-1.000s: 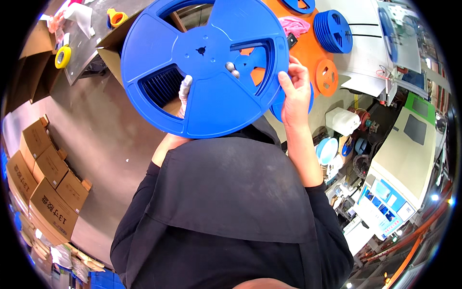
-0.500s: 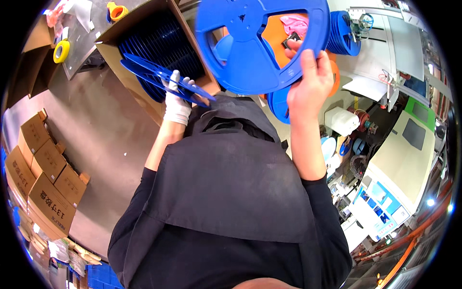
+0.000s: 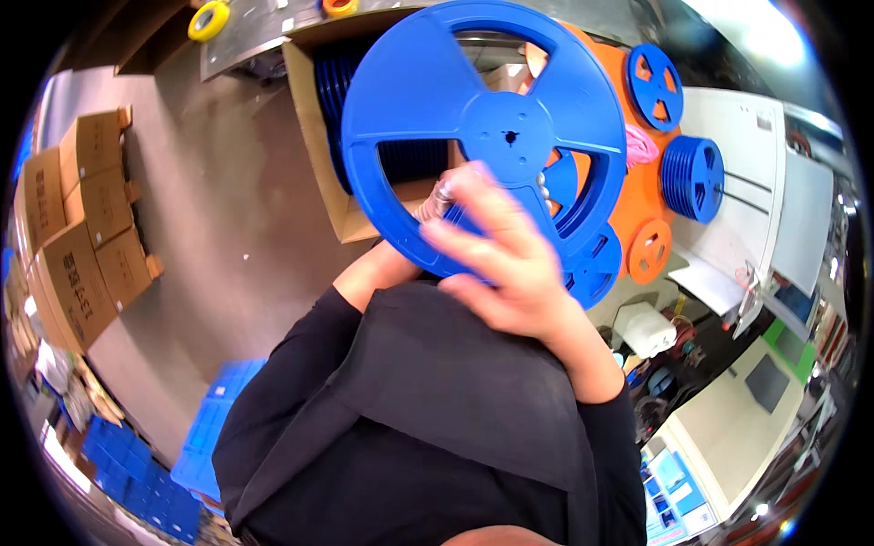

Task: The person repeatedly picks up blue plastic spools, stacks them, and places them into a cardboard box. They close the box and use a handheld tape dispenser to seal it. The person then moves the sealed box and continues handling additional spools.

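A large blue reel (image 3: pixel 510 132) with wide cut-outs is held up before my chest, its flat face toward me. My left hand (image 3: pixel 437 202), in a white glove, reaches behind it. Most of that hand is hidden; pale fingertips show through the right-hand cut-out, against the reel's back. My bare right hand (image 3: pixel 510 259) is in front of the reel's lower part, blurred, fingers apart and holding nothing. Whether it touches the reel I cannot tell. Behind the reel, an open cardboard box (image 3: pixel 314 136) holds several dark blue discs in a row.
An orange surface (image 3: pixel 642 187) at right carries a pink cloth (image 3: pixel 640 146) and a small orange reel (image 3: pixel 649 251). Beside it are a stack of blue reels (image 3: pixel 694 179) and a white machine table (image 3: pixel 751 146). Cardboard boxes (image 3: pixel 86 218) stand left; yellow tape (image 3: pixel 208 21) lies far left.
The blue reel has moved left to the middle, and my right hand has let go of its rim. My left hand, which held thin blue discs by the box, is now behind the reel.
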Demonstrator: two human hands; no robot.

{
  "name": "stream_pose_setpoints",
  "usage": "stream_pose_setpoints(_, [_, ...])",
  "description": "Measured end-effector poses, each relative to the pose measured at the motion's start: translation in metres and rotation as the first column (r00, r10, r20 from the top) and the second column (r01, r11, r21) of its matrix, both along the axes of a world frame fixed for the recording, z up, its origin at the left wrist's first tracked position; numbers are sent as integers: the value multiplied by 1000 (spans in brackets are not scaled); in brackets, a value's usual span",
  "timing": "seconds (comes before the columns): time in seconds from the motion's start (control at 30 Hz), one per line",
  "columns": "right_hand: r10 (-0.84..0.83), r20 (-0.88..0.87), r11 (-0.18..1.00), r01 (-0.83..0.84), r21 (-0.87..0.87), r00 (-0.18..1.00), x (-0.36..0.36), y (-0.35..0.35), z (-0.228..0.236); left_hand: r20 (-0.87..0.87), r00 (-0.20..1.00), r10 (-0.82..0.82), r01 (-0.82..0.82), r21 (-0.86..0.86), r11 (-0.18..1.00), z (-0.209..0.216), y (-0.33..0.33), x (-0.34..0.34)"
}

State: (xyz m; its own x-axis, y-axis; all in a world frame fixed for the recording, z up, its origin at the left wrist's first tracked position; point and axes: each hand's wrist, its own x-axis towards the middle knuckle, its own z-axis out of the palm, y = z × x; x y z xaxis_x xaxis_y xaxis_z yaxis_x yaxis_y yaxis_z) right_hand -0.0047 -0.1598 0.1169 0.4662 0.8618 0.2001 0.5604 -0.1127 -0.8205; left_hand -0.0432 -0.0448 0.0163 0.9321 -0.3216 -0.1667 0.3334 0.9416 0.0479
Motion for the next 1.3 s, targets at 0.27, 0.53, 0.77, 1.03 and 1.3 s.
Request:
stream_pose_setpoints(0.27, [-713,-262,648,754,109,650,24,-81,-6,55,993,-108,115,-160,980,-53,-13,3])
stream_pose_setpoints(0.53, [-776,-180,591,797,125,604,36,-90,-8,29,996,-90,94,-223,970,-52,-13,4])
stream_pose_setpoints(0.77, [-784,-232,574,815,82,576,46,-85,-21,-27,1000,-2,-6,-310,951,-69,11,13])
stream_pose_setpoints(1.03, [-716,-382,625,780,21,584,57,-68,-51,34,984,177,-156,-334,930,-117,44,9])
stream_pose_setpoints(1.3, [-634,-573,734,636,-236,519,72,-38,-161,-472,819,327,-183,324,928,-119,82,-78])
